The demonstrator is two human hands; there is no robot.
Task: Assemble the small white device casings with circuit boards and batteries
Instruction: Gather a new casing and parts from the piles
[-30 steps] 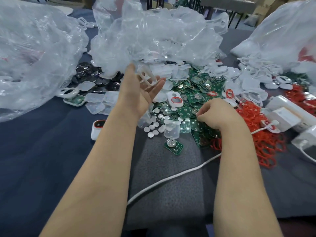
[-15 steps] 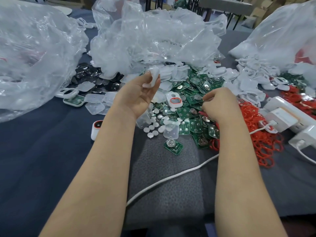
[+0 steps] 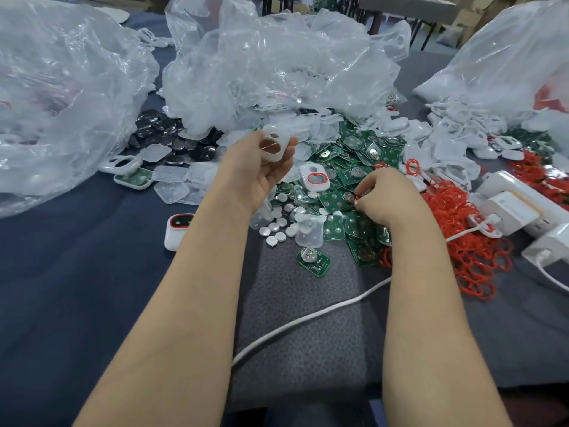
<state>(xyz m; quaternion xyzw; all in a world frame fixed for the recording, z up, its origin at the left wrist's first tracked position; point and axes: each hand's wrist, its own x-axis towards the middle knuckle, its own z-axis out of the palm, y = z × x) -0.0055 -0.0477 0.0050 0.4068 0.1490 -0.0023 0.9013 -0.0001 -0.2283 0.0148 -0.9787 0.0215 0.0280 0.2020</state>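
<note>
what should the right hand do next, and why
The right hand seems to pinch a red piece over the green circuit boards, while the left hand holds up a white casing whose opening looks bare. So probably: lift the piece to that casing.

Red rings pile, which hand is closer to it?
Right. The right hand sits just beside the red rings; the left hand is farther left, holding a white casing.

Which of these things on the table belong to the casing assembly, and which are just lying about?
Job: casing in the left hand; circuit boards under the right hand; round discs, probably batteries; red rings.
Lying about: plastic bags; adapters; cable.
</note>
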